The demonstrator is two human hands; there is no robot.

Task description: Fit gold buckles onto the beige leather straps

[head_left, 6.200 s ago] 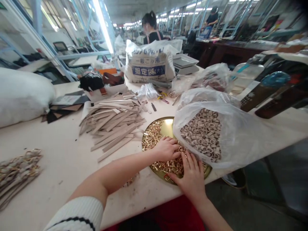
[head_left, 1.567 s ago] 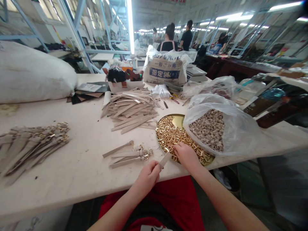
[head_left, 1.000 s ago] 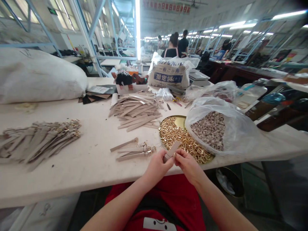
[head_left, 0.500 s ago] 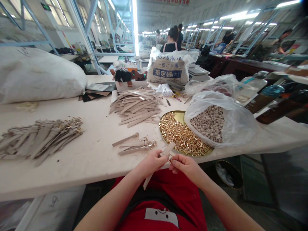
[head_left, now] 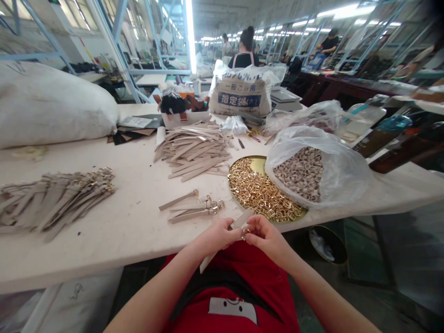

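My left hand (head_left: pixel 215 235) is closed on a beige strap (head_left: pixel 243 218) held at the table's front edge; the strap's lower end sticks out below the hand. My right hand (head_left: pixel 264 234) pinches a small gold buckle (head_left: pixel 244 229) against that strap. Just beyond lies a round gold tray (head_left: pixel 258 164) heaped with gold buckles (head_left: pixel 258 190). A few straps fitted with buckles (head_left: pixel 194 209) lie on the table to the left of my hands. A pile of plain beige straps (head_left: pixel 194 150) sits farther back.
A clear bag of beige loops (head_left: pixel 312 169) rests on the tray's right side. A heap of buckled straps (head_left: pixel 55 199) lies at far left, behind it a big white sack (head_left: pixel 52 104). A printed bag (head_left: pixel 239 95) and a person stand at the back. A dark bin (head_left: pixel 328 243) is under the table.
My right hand left the buckle tray and met my left hand at the strap. The strap has slid down through my left hand, and both hands drew slightly toward me.
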